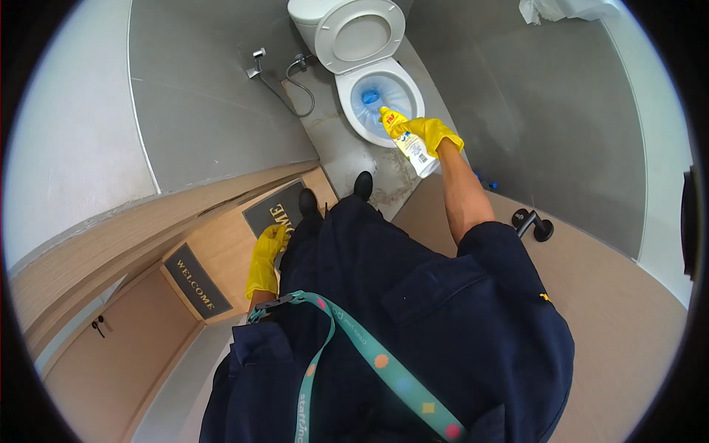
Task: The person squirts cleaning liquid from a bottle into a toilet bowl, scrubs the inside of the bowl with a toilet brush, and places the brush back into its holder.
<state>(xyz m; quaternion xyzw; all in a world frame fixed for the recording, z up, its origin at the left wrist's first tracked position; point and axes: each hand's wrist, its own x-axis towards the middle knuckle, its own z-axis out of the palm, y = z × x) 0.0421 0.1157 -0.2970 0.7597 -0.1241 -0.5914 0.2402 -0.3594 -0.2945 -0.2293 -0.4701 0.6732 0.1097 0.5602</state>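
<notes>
My right hand (430, 132), in a yellow rubber glove, is wrapped around a white and yellow toilet cleaner bottle (416, 153). The bottle is tilted, its yellow top pointing over the toilet bowl (346, 94). Blue liquid (371, 97) lies in the bottom of the bowl, and bluish streaks run down its inner wall. Both the seat and lid (329, 38) are raised against the tank. My left hand (266, 258), also in a yellow glove, hangs beside my left leg with fingers loosely bent and nothing visible in it.
A hand-held spray hose (303, 111) hangs on the grey wall to the left. Dirt marks the floor (354, 159) around the toilet. Behind me lie dark welcome mats (198, 279). A door with a black handle (533, 224) stands at right; white paper (565, 9) hangs at upper right.
</notes>
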